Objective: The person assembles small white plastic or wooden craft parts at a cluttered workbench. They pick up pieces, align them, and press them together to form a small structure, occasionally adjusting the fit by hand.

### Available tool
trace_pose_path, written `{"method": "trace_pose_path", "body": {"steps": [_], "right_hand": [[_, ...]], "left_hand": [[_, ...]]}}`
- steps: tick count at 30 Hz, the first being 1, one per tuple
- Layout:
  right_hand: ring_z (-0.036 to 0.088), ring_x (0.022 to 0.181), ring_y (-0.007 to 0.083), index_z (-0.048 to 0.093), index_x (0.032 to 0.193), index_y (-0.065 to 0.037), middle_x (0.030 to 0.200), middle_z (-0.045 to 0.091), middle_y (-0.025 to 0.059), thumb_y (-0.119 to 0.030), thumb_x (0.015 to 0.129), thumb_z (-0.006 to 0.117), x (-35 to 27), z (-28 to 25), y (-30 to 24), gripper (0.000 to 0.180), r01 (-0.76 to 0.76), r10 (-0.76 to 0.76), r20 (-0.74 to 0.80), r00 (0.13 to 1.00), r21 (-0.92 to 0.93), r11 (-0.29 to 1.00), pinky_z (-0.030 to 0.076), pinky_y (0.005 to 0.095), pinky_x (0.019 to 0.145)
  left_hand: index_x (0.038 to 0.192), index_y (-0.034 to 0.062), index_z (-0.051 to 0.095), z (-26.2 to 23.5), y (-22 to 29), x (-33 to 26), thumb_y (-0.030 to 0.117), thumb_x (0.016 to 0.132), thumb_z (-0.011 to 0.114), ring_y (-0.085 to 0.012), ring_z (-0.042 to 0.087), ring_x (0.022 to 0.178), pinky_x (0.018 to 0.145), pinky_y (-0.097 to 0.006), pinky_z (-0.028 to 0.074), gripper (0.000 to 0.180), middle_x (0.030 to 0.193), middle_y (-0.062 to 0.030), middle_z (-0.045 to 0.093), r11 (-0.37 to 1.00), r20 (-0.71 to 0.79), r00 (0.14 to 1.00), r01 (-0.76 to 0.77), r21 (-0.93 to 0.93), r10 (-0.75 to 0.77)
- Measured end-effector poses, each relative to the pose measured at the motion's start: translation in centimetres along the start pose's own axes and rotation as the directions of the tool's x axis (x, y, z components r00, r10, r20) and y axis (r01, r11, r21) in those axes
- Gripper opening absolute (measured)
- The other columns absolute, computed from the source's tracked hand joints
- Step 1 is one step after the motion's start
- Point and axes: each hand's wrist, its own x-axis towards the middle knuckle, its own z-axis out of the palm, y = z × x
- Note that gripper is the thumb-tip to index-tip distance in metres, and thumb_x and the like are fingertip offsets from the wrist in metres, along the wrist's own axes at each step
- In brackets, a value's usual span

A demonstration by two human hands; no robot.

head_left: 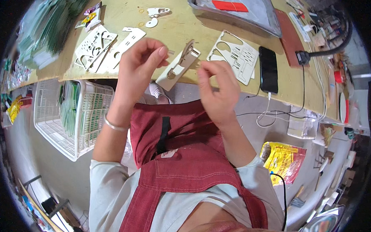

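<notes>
Between my hands, a partly built pale wooden piece (176,71) lies at the table's front edge, with a curved upright part on it. To its left is my left hand (139,66), raised with thumb and forefinger pinched together. A small pale bit shows by its fingertips, too blurred to name. My right hand (222,84) hovers on the other side, fingers curled toward the thumb; what it holds, if anything, cannot be made out. Cut-out wooden sheets (96,47) lie beyond my left hand, and another cut-out sheet (238,57) is just beyond my right.
A black phone (268,70) with a white cable lies at the right. A grey tray (235,22) with a red packet stands at the back. Small wooden parts (157,12) lie mid-table. A white crate (77,119) stands below left, a yellow bag (279,157) below right.
</notes>
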Motion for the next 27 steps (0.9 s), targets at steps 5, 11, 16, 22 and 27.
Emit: {"method": "trace_pose_path", "body": {"steps": [5,11,16,22,27], "right_hand": [[0.067,0.104,0.0326,0.074,0.114,-0.003,0.111,0.073,0.0133,-0.006,0.091,0.08,1.6,0.4,3.5,0.024,0.094,-0.085,0.045,0.995,-0.261,0.961,0.049,0.0438,0.095],[0.067,0.101,0.0321,0.074,0.114,-0.001,0.112,0.074,0.0141,-0.004,0.09,0.081,2.0,1.6,4.2,0.025,0.087,-0.064,0.091,0.994,-0.282,0.955,0.048,0.043,0.096],[0.067,0.099,0.0316,0.074,0.111,0.0,0.108,0.074,0.0146,-0.002,0.09,0.08,1.9,2.4,4.6,0.021,0.03,-0.002,0.101,0.995,-0.276,0.961,0.048,0.0415,0.094],[0.066,0.098,0.0319,0.073,0.109,0.0,0.107,0.073,0.0142,0.001,0.091,0.077,2.2,2.8,5.2,0.017,0.016,0.013,0.106,0.994,-0.265,0.964,0.048,0.0416,0.095],[0.066,0.097,0.032,0.073,0.105,0.0,0.104,0.073,0.0131,0.001,0.092,0.076,2.3,3.1,5.3,0.014,0.012,0.016,0.099,0.995,-0.271,0.962,0.048,0.0419,0.095]], "left_hand": [[0.106,-0.0002,0.069,-0.5,-2.5,4.2,0.024,0.109,0.07,-0.0086,0.069,0.082,0.071,-0.024,0.055,0.024,0.091,-0.0026,0.072,0.978,0.089,0.979,0.192,-0.087,-0.184],[0.1,0.0014,0.069,-0.3,-2.7,6.4,0.028,0.107,0.071,-0.0088,0.067,0.07,0.065,-0.025,0.054,0.028,0.085,-0.0024,0.071,0.929,0.22,0.924,0.345,-0.131,-0.312],[0.097,0.0019,0.068,-0.2,-3.8,7.7,0.029,0.104,0.073,-0.0093,0.065,0.066,0.061,-0.025,0.053,0.028,0.082,-0.0028,0.07,0.903,0.272,0.889,0.412,-0.119,-0.369],[0.093,0.0046,0.068,0.0,-4.0,8.7,0.03,0.105,0.075,-0.0069,0.062,0.066,0.059,-0.024,0.052,0.029,0.081,-0.0003,0.068,0.897,0.326,0.862,0.435,-0.08,-0.389],[0.094,0.0032,0.069,0.3,-4.5,8.9,0.03,0.105,0.074,-0.0068,0.063,0.067,0.059,-0.024,0.053,0.03,0.08,-0.0006,0.069,0.916,0.359,0.868,0.395,-0.076,-0.344]]}}
